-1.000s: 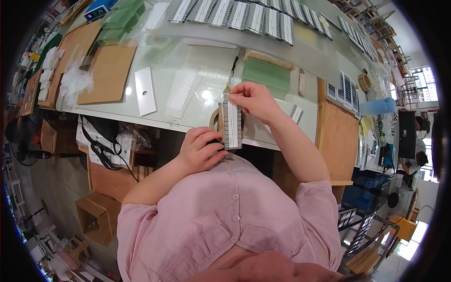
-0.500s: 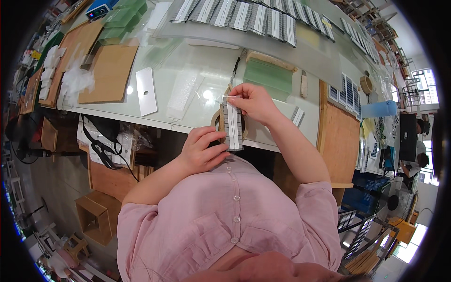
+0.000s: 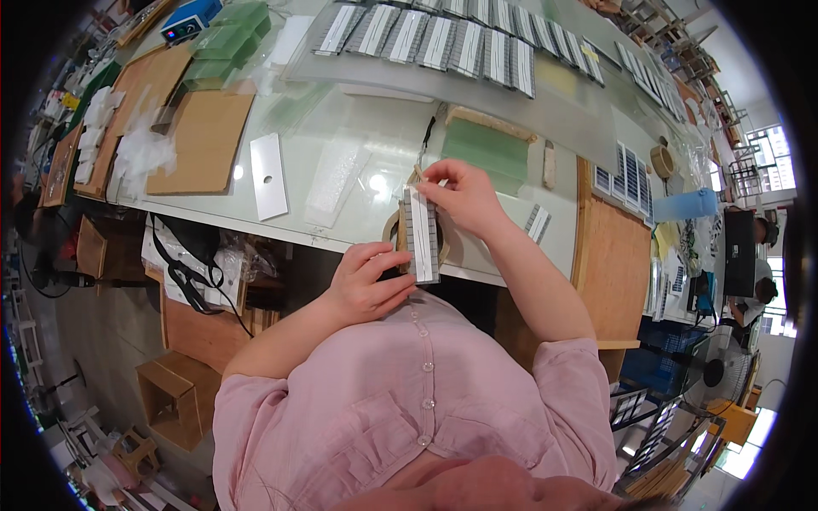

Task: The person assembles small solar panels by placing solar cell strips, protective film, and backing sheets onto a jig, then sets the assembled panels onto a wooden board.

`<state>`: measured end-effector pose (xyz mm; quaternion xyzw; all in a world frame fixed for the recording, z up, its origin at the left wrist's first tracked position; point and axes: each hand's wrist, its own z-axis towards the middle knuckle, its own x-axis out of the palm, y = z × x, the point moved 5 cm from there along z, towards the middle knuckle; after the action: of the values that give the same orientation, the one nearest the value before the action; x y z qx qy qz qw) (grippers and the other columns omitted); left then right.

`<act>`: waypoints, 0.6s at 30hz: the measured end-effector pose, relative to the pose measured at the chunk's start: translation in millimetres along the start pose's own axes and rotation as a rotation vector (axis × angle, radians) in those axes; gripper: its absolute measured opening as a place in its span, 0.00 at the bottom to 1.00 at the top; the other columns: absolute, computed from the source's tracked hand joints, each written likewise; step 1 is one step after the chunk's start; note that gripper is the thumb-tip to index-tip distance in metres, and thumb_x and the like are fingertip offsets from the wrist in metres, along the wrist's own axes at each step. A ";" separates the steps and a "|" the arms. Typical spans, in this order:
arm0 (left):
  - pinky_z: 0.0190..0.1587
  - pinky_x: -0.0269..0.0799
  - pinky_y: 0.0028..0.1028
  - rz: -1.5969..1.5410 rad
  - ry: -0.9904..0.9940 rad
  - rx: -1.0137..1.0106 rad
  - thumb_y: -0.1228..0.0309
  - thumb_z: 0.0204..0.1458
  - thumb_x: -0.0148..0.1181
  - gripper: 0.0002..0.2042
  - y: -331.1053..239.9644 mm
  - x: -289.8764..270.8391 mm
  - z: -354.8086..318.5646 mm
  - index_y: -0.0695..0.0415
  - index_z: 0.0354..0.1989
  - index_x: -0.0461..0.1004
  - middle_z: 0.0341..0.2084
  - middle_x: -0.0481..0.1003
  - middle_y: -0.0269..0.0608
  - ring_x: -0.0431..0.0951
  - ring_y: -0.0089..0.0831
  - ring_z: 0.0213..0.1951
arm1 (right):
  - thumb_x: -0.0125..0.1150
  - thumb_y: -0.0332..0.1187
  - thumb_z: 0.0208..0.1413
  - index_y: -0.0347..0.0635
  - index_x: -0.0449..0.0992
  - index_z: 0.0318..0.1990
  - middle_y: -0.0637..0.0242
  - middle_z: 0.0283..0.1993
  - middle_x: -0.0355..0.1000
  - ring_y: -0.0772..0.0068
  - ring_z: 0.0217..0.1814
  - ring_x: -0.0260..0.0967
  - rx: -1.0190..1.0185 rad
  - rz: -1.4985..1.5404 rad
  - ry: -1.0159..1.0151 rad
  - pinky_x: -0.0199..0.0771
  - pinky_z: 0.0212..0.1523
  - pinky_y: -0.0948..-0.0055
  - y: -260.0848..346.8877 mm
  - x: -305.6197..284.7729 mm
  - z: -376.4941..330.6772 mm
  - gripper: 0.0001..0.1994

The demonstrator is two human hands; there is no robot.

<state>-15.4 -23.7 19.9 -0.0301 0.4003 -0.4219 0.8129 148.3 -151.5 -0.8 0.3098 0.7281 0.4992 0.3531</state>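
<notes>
A narrow strip-shaped panel (image 3: 423, 241), dark with a grid along its edges and a white band down the middle, lies lengthwise in front of me at the table's near edge. My left hand (image 3: 368, 283) grips its lower left side, fingertips on the edge near the close end. Over the far end, my right hand (image 3: 464, 198) is closed in a pinch; whatever sits between thumb and finger is too small to make out. Beneath the strip, partly hidden, is a brown tape roll (image 3: 392, 228). A similar short strip (image 3: 538, 223) lies right of my right forearm.
Several matching strips (image 3: 434, 43) lie in rows on a translucent sheet farther back. Around me are a green block (image 3: 486, 153), a white plate with a hole (image 3: 268, 177), cardboard (image 3: 200, 140), a blue box (image 3: 191, 19), a wooden board (image 3: 609, 264) and a blue cylinder (image 3: 687, 203).
The whole view has shifted slightly. My right fingertips have moved a little to the right at the strip's far end; my left hand keeps its place on the near end.
</notes>
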 end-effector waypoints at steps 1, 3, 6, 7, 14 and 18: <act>0.44 0.68 0.33 0.000 -0.001 -0.003 0.69 0.35 0.69 0.12 0.4 0.2 -0.7 0.49 0.32 0.79 0.44 0.73 0.34 0.70 0.38 0.46 | 0.63 0.29 0.52 0.38 0.75 0.38 0.71 0.34 0.71 0.85 0.27 0.63 -0.148 -0.143 -0.181 0.67 0.30 0.82 9.0 -11.7 -1.8 0.08; 0.44 0.68 0.33 -0.005 -0.025 -0.011 0.69 0.35 0.69 0.12 -0.1 0.3 -3.4 0.49 0.32 0.79 0.44 0.73 0.34 0.70 0.38 0.46 | 0.63 0.29 0.51 0.39 0.76 0.38 0.71 0.36 0.71 0.84 0.28 0.63 -0.315 -0.240 -0.421 0.67 0.32 0.81 19.4 -30.8 -6.9 0.07; 0.44 0.68 0.33 0.000 -0.036 -0.003 0.68 0.35 0.69 0.12 -1.8 -0.8 -4.4 0.49 0.31 0.79 0.44 0.74 0.34 0.70 0.37 0.46 | 0.61 0.28 0.52 0.40 0.76 0.38 0.71 0.37 0.70 0.82 0.28 0.63 -0.266 -0.266 -0.360 0.66 0.31 0.81 13.3 -44.2 -10.8 0.07; 0.44 0.68 0.33 -0.001 -0.031 0.000 0.68 0.35 0.69 0.11 -1.8 -0.6 -4.4 0.49 0.31 0.79 0.44 0.74 0.34 0.70 0.37 0.47 | 0.61 0.28 0.52 0.40 0.76 0.38 0.71 0.37 0.70 0.82 0.28 0.63 -0.271 -0.268 -0.361 0.66 0.31 0.81 10.2 -44.4 -13.8 0.07; 0.43 0.68 0.33 0.014 -0.021 0.008 0.68 0.36 0.69 0.12 -0.7 -0.6 -3.9 0.49 0.32 0.79 0.44 0.73 0.33 0.70 0.37 0.47 | 0.56 0.27 0.55 0.41 0.77 0.42 0.66 0.43 0.68 0.76 0.35 0.67 -0.257 -0.349 -0.088 0.69 0.37 0.78 -2.8 -17.2 -21.3 0.09; 0.44 0.68 0.33 0.017 -0.002 0.007 0.68 0.36 0.69 0.12 0.0 0.1 -2.6 0.49 0.33 0.78 0.45 0.73 0.33 0.70 0.37 0.47 | 0.54 0.25 0.56 0.39 0.76 0.43 0.64 0.44 0.68 0.74 0.37 0.69 -0.276 -0.370 -0.082 0.70 0.40 0.77 -6.5 -15.5 -18.0 0.09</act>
<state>-17.1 -23.0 18.1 -0.0243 0.3981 -0.4161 0.8172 141.4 -175.2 0.8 0.1400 0.6824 0.5076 0.5069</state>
